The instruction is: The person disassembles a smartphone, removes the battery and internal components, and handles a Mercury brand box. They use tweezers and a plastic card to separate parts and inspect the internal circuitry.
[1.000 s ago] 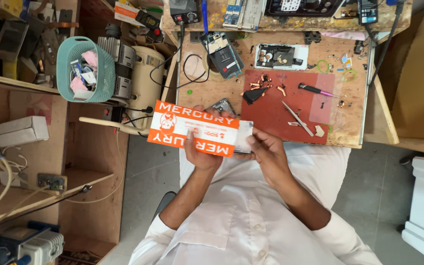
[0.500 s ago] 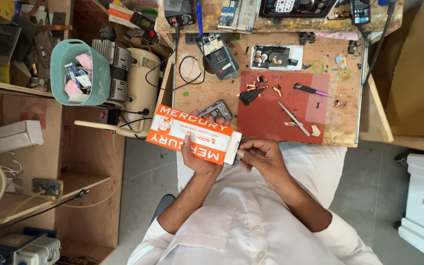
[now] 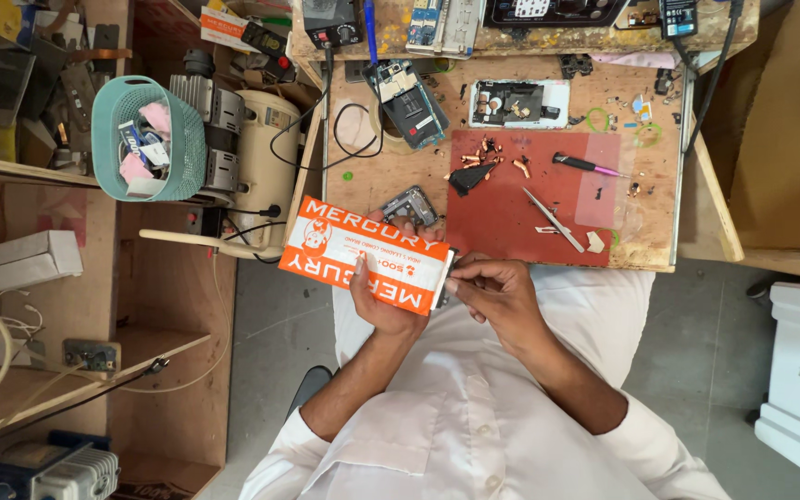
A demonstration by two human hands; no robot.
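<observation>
Cluttered wooden workbench [image 3: 377,181] seen from above, with a red work mat [image 3: 511,199] laid on it, probably so small parts stay visible and don't roll off. On the mat: tiny copper-coloured bits [image 3: 493,159], tweezers [image 3: 553,219] and a pink-handled screwdriver [image 3: 590,167], all within easy reach. Opened phone [image 3: 411,100] lies at the bench's far side, another bare phone frame [image 3: 518,102] just beside it.

Left hand [image 3: 383,301] grips the orange box [image 3: 363,255] from below, thumb across its printed face, fingers wrapped under (knuckles mostly hidden), holding it level just in front of the bench edge, over the lap. Right hand [image 3: 497,294] sits at the box's open end, fingertips pressed together, pinching the white inner tray or flap there; cannot tell which. Holding the box steady one-handed lets the other work the end.

Teal basket [image 3: 141,139] of scraps sits off to the left, out of the way.
</observation>
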